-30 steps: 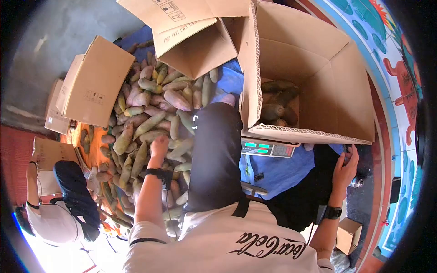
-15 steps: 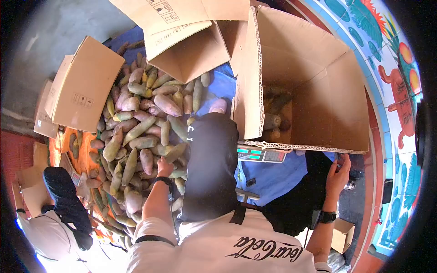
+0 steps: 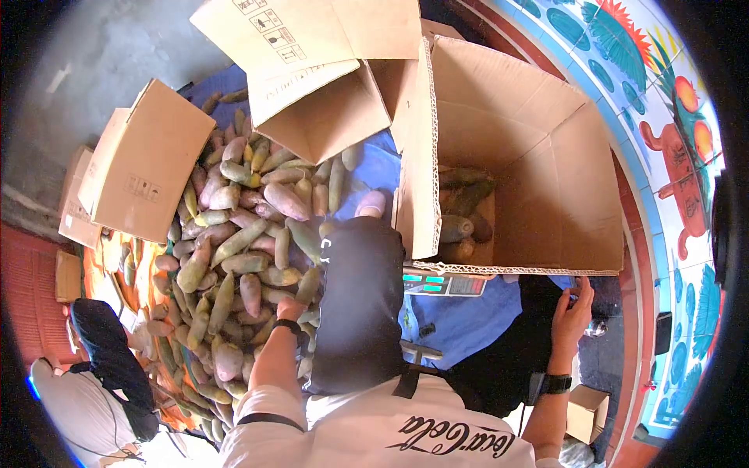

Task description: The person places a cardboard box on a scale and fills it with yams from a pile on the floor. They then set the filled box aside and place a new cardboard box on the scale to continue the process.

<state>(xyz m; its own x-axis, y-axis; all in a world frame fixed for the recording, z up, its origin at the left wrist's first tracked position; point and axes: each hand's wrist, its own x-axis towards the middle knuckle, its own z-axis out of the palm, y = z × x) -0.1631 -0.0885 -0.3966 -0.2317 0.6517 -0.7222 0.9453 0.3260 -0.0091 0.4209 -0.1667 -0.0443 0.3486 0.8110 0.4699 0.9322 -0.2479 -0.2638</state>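
Note:
My left hand (image 3: 290,308) reaches down into a heap of long green and pinkish root vegetables (image 3: 250,261). Right beside it lies a green one (image 3: 310,285), turned nearly lengthwise; my fingers are mostly hidden, so a grip cannot be made out. My right hand (image 3: 574,308) is at the near rim of a big open cardboard box (image 3: 538,226), its fingers bent and a little apart, with nothing visible between them. Inside the box, several vegetables (image 3: 460,226) lie at the left. Below the rim shows a scale (image 3: 445,282) with lit green displays.
Another open box (image 3: 328,109) stands behind the heap, and closed-looking cartons (image 3: 144,168) are at the left. A co-worker's dark-clothed leg (image 3: 113,355) is at far left. A blue sheet (image 3: 476,320) covers the floor; a tiled wall (image 3: 679,156) borders the right.
The view has tilted, so the scene sits lower. The green vegetable beside my left hand has turned more lengthwise, and that hand has shifted slightly right. My right hand stays near the box rim.

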